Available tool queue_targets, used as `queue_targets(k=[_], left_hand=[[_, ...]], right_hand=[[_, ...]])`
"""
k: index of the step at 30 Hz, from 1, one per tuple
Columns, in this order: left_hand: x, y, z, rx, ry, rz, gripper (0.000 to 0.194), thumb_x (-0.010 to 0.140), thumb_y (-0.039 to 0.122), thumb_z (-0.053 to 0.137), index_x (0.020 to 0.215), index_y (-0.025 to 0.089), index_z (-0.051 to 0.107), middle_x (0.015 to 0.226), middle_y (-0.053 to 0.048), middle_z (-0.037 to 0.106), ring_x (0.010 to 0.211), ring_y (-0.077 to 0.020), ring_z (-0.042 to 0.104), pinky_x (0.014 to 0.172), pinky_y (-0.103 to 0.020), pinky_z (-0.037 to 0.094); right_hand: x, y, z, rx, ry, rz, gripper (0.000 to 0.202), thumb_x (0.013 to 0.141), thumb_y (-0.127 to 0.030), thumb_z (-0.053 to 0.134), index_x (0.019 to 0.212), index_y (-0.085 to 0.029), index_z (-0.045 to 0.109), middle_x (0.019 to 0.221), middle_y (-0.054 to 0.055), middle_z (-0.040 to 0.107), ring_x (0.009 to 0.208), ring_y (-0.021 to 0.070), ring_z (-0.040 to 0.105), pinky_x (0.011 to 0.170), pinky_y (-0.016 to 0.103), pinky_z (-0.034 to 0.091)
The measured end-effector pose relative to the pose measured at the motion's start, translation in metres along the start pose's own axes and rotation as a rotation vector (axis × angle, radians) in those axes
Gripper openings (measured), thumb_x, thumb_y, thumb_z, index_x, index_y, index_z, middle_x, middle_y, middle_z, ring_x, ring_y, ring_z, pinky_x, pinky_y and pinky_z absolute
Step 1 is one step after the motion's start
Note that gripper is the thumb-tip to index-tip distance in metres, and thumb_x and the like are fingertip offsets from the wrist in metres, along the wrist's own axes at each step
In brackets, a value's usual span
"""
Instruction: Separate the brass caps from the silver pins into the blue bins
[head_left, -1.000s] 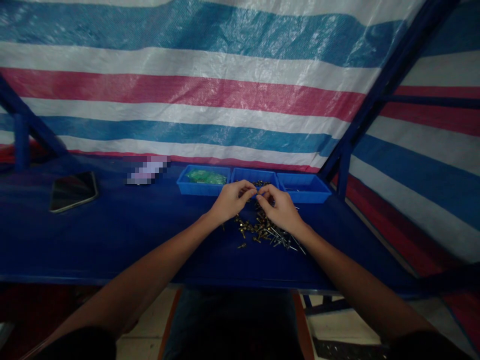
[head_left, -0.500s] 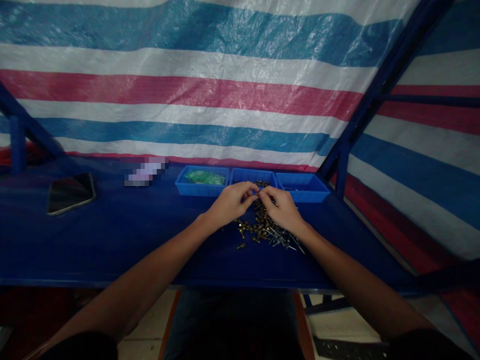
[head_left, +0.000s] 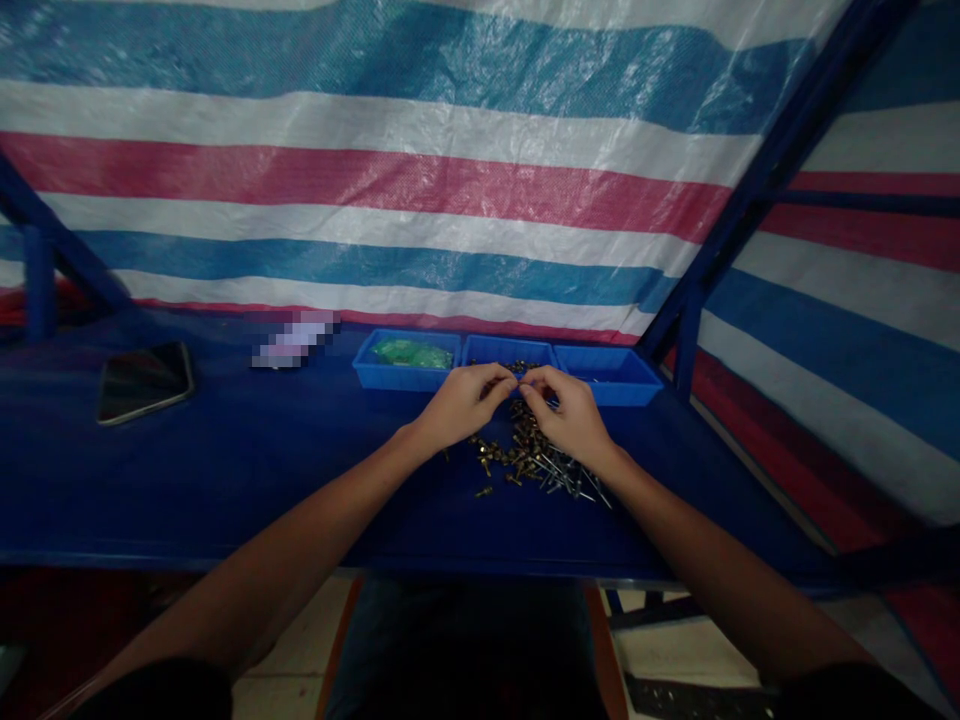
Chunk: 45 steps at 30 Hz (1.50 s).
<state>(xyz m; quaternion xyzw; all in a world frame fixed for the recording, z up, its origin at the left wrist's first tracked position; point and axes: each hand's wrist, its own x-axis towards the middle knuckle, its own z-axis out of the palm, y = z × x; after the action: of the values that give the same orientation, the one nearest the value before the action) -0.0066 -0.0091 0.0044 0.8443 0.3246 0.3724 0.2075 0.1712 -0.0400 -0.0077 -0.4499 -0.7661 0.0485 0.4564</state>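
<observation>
My left hand (head_left: 466, 402) and my right hand (head_left: 564, 412) meet fingertip to fingertip over the blue table, each closed in a pinch. Whatever lies between the fingertips is too small and covered to name. Beneath and in front of them spreads a pile of brass-coloured screw-like fittings (head_left: 499, 455), mixed on its right side with thin silver pins (head_left: 574, 478). Just behind my hands stands the middle blue bin (head_left: 480, 350), with more brass-coloured pieces inside. My hands partly cover that bin and the pile.
A left blue bin (head_left: 401, 376) holds a green plastic bag (head_left: 411, 353); a right blue bin (head_left: 619, 390) has a few thin pieces. A smartphone (head_left: 145, 383) lies at left on the blue table (head_left: 262, 470). Striped sheeting (head_left: 375, 180) and blue frame bars (head_left: 690, 335) bound the back and right.
The fingertips of my two hands have shifted very slightly and stay pinched together. The whole view has moved a little; the pile and bins look the same.
</observation>
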Motion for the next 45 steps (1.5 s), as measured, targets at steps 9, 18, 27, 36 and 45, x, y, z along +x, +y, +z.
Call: queue_targets(k=[9,18,27,36,45], left_hand=[[-0.002,-0.005,0.001,-0.016,0.025,0.079,0.019,0.087,0.024,0.057,0.104,0.017,0.062,0.077,-0.001,0.068,0.071,-0.0145,0.063,0.069,-0.026,0.048],[0.001,-0.004,-0.001,-0.131,0.013,-0.083,0.02,0.089,0.029,0.054,0.097,0.015,0.065,0.075,-0.003,0.069,0.064,-0.0146,0.063,0.063,-0.025,0.048],[0.004,-0.01,-0.01,-0.07,-0.204,-0.127,0.031,0.091,0.038,0.049,0.09,0.013,0.068,0.074,-0.003,0.069,0.064,-0.014,0.06,0.061,-0.024,0.045],[-0.002,-0.022,-0.049,0.235,-0.65,-0.084,0.026,0.077,0.017,0.059,0.102,0.017,0.068,0.097,-0.004,0.072,0.084,-0.0161,0.064,0.072,-0.023,0.046],[-0.002,-0.019,-0.044,0.364,-0.665,-0.034,0.02,0.075,0.016,0.059,0.088,0.018,0.074,0.086,-0.003,0.074,0.076,-0.0157,0.065,0.072,-0.024,0.046]], right_hand=[[0.0,-0.001,0.0,0.006,-0.012,0.005,0.02,0.091,-0.028,0.048,0.077,-0.02,0.06,0.071,0.002,0.062,0.067,0.0157,0.057,0.064,0.028,0.042],[-0.001,0.003,0.001,0.022,0.002,0.017,0.014,0.088,-0.027,0.053,0.098,-0.02,0.06,0.063,-0.003,0.053,0.058,0.0144,0.052,0.061,0.027,0.043],[0.0,0.006,0.002,-0.01,0.002,-0.025,0.009,0.087,-0.023,0.053,0.085,-0.02,0.061,0.068,0.0,0.059,0.063,0.0147,0.056,0.062,0.027,0.042],[0.007,0.037,-0.006,-0.225,0.172,0.029,0.012,0.086,-0.024,0.053,0.077,-0.02,0.06,0.072,0.003,0.062,0.073,0.0204,0.056,0.072,0.034,0.041],[0.006,0.052,-0.005,-0.335,0.177,0.083,0.014,0.088,-0.027,0.054,0.079,-0.022,0.063,0.077,0.004,0.064,0.083,0.0241,0.055,0.081,0.039,0.039]])
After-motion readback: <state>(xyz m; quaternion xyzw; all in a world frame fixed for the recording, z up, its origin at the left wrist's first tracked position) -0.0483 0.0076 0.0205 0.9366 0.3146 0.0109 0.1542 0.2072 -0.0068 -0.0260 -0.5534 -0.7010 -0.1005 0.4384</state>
